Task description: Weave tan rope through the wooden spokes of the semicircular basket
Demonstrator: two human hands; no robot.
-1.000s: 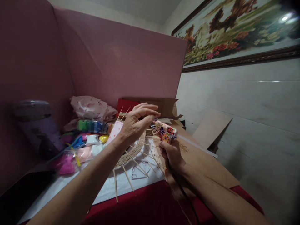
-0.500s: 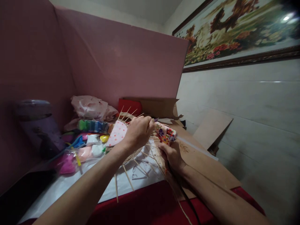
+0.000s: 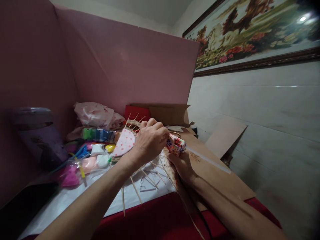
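Observation:
My right hand (image 3: 184,167) is wrapped round a flower-patterned hot glue gun (image 3: 176,144), and a dark cord (image 3: 205,222) trails down from that hand. Close against the front of the glue gun, my left hand (image 3: 152,139) is closed with its fingers curled down. What sits between those fingers is hidden. Beside the left wrist lies a half-round pink piece with red dots (image 3: 124,143). Under both hands is a round woven work with thin wooden sticks (image 3: 135,190) poking out all round; its middle is mostly covered by my left hand.
Bags of coloured clay (image 3: 70,176) and a strip of coloured packets (image 3: 98,134) lie to the left. Behind them is a crumpled pink cloth (image 3: 96,113). A purple container (image 3: 37,136) stands far left. Brown board (image 3: 220,183) covers the right of the table.
My left hand has risen slightly and its fingers have shifted right, over the front of the glue gun. The glue gun has turned a little in my right hand.

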